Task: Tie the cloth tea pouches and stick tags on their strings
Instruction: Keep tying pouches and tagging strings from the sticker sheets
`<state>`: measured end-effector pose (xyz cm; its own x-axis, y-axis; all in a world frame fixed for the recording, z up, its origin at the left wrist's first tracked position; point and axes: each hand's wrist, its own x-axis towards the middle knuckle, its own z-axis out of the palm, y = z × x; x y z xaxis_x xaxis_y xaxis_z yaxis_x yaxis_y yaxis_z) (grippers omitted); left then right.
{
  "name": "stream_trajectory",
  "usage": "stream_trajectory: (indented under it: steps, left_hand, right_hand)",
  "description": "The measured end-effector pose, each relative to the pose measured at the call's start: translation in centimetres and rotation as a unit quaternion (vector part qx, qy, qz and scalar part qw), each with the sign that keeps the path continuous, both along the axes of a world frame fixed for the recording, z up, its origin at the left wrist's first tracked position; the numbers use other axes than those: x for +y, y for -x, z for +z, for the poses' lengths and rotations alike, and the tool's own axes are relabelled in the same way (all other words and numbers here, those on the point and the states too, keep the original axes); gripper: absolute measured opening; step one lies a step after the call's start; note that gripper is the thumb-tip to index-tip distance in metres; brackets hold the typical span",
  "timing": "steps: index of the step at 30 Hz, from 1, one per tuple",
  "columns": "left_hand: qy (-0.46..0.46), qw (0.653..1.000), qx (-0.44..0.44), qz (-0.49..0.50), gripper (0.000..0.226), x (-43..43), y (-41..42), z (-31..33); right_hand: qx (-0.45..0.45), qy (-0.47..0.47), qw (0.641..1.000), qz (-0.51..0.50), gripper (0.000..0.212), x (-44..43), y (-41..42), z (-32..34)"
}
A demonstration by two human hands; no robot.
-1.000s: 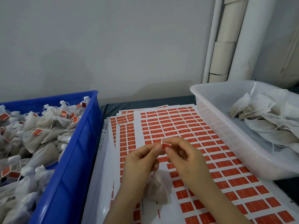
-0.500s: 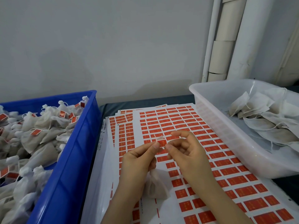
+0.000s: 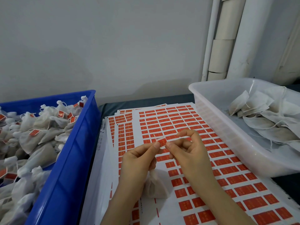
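Note:
My left hand [image 3: 138, 161] and my right hand [image 3: 188, 151] meet over the sticker sheets, both pinching one small red tag [image 3: 162, 142] between thumb and fingertips. The tag sits on the string of a tied cloth tea pouch [image 3: 155, 186] that hangs below my left hand and rests on the sheets. The string itself is barely visible. Sheets of red tag stickers [image 3: 170, 120] cover the table in front of me.
A blue crate [image 3: 71, 159] at left is heaped with tied, tagged pouches [image 3: 37, 130]. A clear plastic tub [image 3: 227, 137] at right holds flat untied pouches [image 3: 263, 117]. White pipes [image 3: 227, 38] run up the wall behind the tub.
The tag was held at the fingertips throughout; my hands have shifted slightly and now both press the tag's ends, with the right index finger lifted higher.

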<state>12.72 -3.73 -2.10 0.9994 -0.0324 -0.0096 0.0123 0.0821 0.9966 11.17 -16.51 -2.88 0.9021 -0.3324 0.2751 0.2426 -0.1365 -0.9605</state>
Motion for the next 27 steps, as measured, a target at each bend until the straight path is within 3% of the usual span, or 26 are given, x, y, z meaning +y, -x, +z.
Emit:
stream_trajectory:
  steps: [19, 23, 27]
  left_hand:
    - [-0.012, 1.000, -0.005, -0.005, 0.017, -0.05, -0.06, -0.14]
    - [-0.011, 1.000, -0.006, -0.007, 0.011, -0.05, -0.11, -0.31]
    - [-0.020, 1.000, -0.010, -0.001, 0.020, 0.05, -0.27, -0.59]
  right_hand:
    - [-0.013, -0.011, 1.000, 0.003, 0.027, -0.02, -0.02, -0.21]
    - [-0.015, 0.009, 1.000, 0.005, 0.025, -0.01, -0.17, -0.42]
    - [-0.002, 0.052, 0.999, 0.011, 0.019, 0.11, -0.31, -0.56]
